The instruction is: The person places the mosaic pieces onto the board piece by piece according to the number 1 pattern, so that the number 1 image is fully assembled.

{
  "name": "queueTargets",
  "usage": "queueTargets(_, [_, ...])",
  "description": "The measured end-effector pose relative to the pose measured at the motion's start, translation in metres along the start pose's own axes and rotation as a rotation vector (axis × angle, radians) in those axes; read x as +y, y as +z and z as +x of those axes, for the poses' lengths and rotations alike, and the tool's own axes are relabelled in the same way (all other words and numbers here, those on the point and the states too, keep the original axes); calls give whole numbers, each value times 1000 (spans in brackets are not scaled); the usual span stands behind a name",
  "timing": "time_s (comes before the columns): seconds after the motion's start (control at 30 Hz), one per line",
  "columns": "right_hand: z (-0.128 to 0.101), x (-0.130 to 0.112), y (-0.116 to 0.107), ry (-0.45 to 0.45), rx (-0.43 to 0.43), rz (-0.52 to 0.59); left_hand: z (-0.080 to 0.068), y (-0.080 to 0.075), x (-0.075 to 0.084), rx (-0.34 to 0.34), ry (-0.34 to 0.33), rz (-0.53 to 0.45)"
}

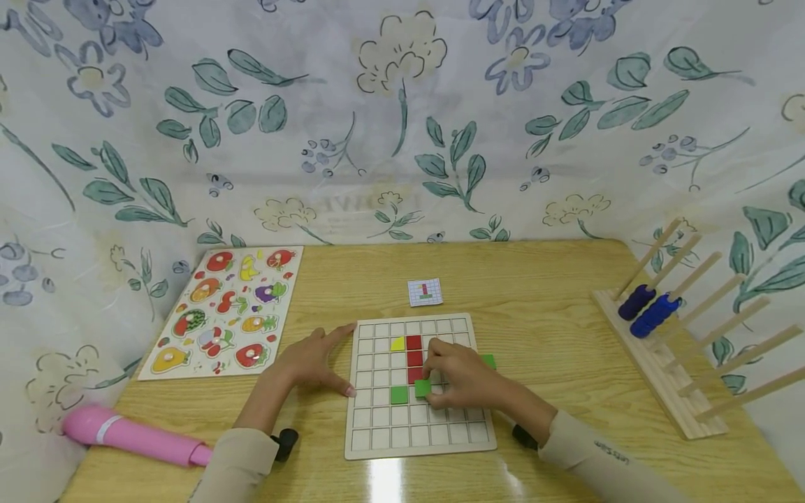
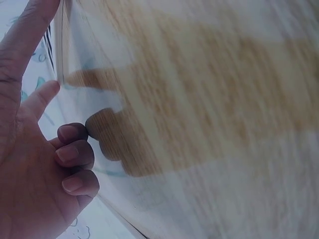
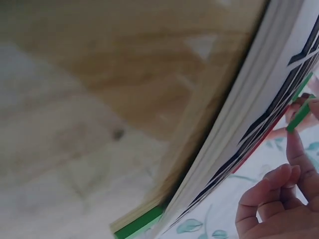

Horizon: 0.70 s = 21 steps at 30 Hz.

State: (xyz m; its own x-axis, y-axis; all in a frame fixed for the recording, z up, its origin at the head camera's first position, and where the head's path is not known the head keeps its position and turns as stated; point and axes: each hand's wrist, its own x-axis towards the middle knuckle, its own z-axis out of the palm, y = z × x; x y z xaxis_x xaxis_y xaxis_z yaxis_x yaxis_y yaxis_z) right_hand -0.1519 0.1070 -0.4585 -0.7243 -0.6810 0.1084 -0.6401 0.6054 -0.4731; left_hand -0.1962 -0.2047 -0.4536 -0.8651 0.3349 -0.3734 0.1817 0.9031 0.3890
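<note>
A: Surface and surroundings?
B: Wooden table (image 1: 547, 293), light grain, enclosed on three sides by a floral cloth backdrop (image 1: 402, 119). Pink handheld device (image 1: 135, 433) lying at the near left corner.

A: Holders and contents?
B: White grid board (image 1: 383, 436) at centre front, carrying a yellow piece (image 1: 397, 343), a vertical column of red squares (image 1: 414, 351) and one seated green square (image 1: 399, 395). Small pattern card (image 1: 425, 291) just behind the board. Fruit puzzle tray (image 1: 229, 307) at left, its cut-outs filled with fruit pieces. Peg rack (image 1: 676, 381) at right, slanted wooden dowels, two stacks of blue rings (image 1: 648, 309) on the rear pegs.

A: Hands?
B: Right hand (image 1: 462, 381) over the board's middle, fingertips pinching a green tile (image 1: 423, 388) just right of the seated green square, below the red column. Another green piece (image 1: 489, 361) beside the board's right edge. Left hand (image 1: 312, 363) flat against the board's left edge, index and thumb extended, remaining fingers curled in the wrist view, holding nothing.
</note>
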Motion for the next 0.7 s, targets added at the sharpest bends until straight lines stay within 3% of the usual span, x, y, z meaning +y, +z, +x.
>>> queueTargets(0.3, [3,-3,6,11,-44,-57,2,2,-2,6,0,4])
queueTargets(0.7, [2,-9,8,38,-39,-9,2,1,-1,-3,-16,4])
